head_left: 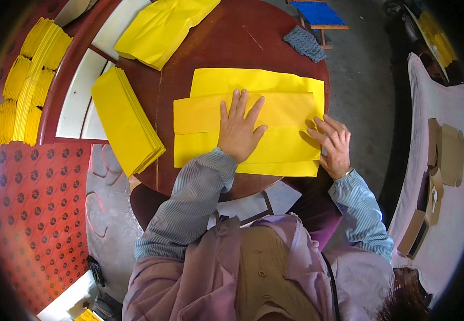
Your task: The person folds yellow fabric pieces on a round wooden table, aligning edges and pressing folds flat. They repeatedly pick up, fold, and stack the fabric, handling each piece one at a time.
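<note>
From here I see a round red-brown table (232, 45) w/ a folded yellow sheet (280, 152) on it, nr the person's lap. L hand (242, 128) is flat on the sheet, fingers spread apart. R hand (334, 143) is bent at the sheet's R edge; can't tell if it's pinching. A yellow pile (125, 123) sits L of the sheet, & a gray cloth (304, 44) is nr the far R rim. Rm: red mat (42, 198) on L, blue-top stool (318, 13) past the table, brown boxes (448, 152) on R.
</note>
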The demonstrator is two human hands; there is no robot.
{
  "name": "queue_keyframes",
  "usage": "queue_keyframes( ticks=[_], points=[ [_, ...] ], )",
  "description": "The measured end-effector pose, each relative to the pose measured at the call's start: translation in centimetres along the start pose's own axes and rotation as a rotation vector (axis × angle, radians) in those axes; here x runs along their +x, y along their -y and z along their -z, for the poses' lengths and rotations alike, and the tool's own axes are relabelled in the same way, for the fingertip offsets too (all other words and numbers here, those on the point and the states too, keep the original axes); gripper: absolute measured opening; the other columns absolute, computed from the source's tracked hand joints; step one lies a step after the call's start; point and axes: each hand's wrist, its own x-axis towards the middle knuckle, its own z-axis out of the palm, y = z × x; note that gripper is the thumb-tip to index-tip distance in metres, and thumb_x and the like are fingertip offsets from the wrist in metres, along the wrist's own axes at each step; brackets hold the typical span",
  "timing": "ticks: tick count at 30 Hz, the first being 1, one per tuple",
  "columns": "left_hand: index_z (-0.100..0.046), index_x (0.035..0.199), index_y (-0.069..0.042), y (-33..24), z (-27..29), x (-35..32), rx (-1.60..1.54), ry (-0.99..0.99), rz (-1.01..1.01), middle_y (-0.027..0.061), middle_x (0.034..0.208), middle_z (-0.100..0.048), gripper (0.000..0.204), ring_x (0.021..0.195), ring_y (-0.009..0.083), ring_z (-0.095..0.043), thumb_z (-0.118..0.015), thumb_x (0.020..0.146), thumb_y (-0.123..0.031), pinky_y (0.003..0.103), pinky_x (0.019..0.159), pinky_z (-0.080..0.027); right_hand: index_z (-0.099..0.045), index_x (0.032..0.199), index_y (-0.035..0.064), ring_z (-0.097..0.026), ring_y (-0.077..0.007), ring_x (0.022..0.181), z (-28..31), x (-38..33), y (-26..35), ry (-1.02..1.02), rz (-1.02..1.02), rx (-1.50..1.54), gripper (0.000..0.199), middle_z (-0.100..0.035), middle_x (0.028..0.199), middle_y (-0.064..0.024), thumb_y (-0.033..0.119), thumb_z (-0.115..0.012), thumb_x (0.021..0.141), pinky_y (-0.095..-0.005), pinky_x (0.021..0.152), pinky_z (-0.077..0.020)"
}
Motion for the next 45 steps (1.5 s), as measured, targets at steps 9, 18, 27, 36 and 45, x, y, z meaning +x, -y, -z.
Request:
queue_keyframes(
  ticks=[9, 18, 27, 36, 45],
  points=[
    [-0.033, 0.166, -0.024, 0.0, 0.3, -0.1, -0.014, 0.029, 0.009, 0.0215, 0.174, -0.018, 0.071, 0.163, 0.0383, -0.010, -0.063, 0.104, -0.039, 0.064, 0.128, -0.006, -0.058, 0.148, 0.0214, -0.051, -0.0287, 0.142, -0.8, 1.2, -0.8, 0.014, 0.083, 0.010, 0.065, -0.058, 0.152, -0.0047, 0.031, -0.082, 0.088, -0.0526, 0.113, -0.0347],
    [-0.036, 0.164, -0.024, -0.5, 0.7, 0.0, 0.008, 0.028, 0.018, 0.0214, 0.174, -0.018, 0.068, 0.163, 0.0385, -0.010, -0.063, 0.104, -0.038, 0.064, 0.128, -0.007, -0.073, 0.129, 0.0193, -0.057, -0.0273, 0.140, 0.1, 2.3, 0.3, 0.125, 0.122, 0.093, 0.046, -0.068, 0.141, -0.0037, 0.029, -0.083, 0.085, -0.0534, 0.118, -0.0379],
    [-0.070, 0.132, -0.015, 3.8, 3.5, -2.1, -0.408, 0.103, -0.192, 0.0147, 0.151, -0.059, 0.030, 0.153, 0.0357, -0.040, -0.062, 0.104, -0.017, 0.057, 0.128, -0.024, -0.080, 0.115, 0.0122, -0.067, -0.0291, 0.125, 0.6, 0.8, -1.0, 0.127, -0.066, 0.354, 0.033, -0.078, 0.120, -0.0055, 0.012, -0.082, 0.082, -0.0500, 0.113, -0.0428],
    [-0.076, 0.115, -0.010, 10.3, 7.3, -8.6, -0.434, 0.024, -0.064, 0.0105, 0.136, -0.071, 0.022, 0.144, 0.0351, -0.053, -0.072, 0.094, -0.007, 0.059, 0.127, -0.028, -0.082, 0.110, 0.0111, -0.069, -0.0265, 0.117, -0.2, 0.3, -3.2, 0.157, -0.186, 0.613, 0.024, -0.079, 0.118, -0.0066, 0.011, -0.081, 0.087, -0.0498, 0.111, -0.0440],
    [-0.055, 0.142, -0.007, 9.7, 7.6, -8.9, -0.804, -0.118, 0.166, 0.0173, 0.142, -0.063, 0.064, 0.141, 0.0289, -0.056, -0.081, 0.085, 0.002, 0.042, 0.120, -0.042, -0.078, 0.113, 0.0013, -0.069, -0.0217, 0.100, -0.7, 0.8, -2.5, 0.134, -0.668, 0.745, 0.022, -0.074, 0.103, -0.0100, 0.017, -0.076, 0.097, -0.0347, 0.093, -0.0529]
  ],
)
